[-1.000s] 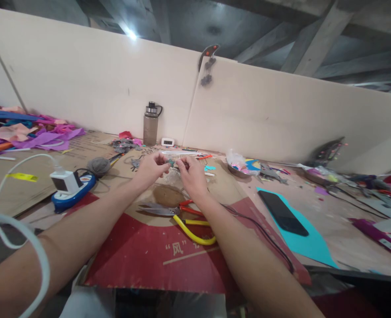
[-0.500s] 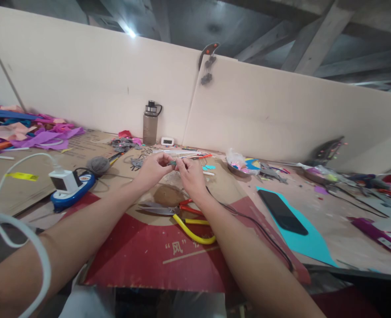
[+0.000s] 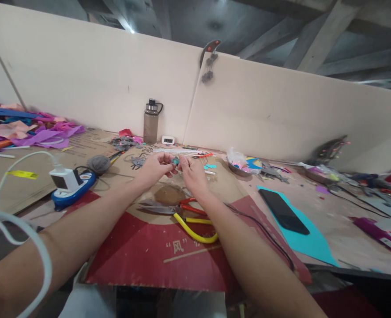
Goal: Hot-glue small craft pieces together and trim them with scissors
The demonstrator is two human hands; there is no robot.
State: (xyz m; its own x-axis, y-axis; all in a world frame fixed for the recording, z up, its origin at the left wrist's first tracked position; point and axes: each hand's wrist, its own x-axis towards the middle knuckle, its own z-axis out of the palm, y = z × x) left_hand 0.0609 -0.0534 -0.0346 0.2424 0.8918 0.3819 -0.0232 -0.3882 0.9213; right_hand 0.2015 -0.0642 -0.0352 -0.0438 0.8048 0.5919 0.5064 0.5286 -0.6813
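A cardboard-covered workbench [image 3: 33,185] runs along pale board walls. At the back stands a translucent brown water bottle [image 3: 150,126], its contents unclear. A shallow metal dish [image 3: 235,172] holds coloured paper scraps. The left hand [image 3: 154,167] and right hand [image 3: 191,173] both pinch a small teal piece [image 3: 175,161] just above the board, beyond red-and-yellow-handled shears [image 3: 169,209].
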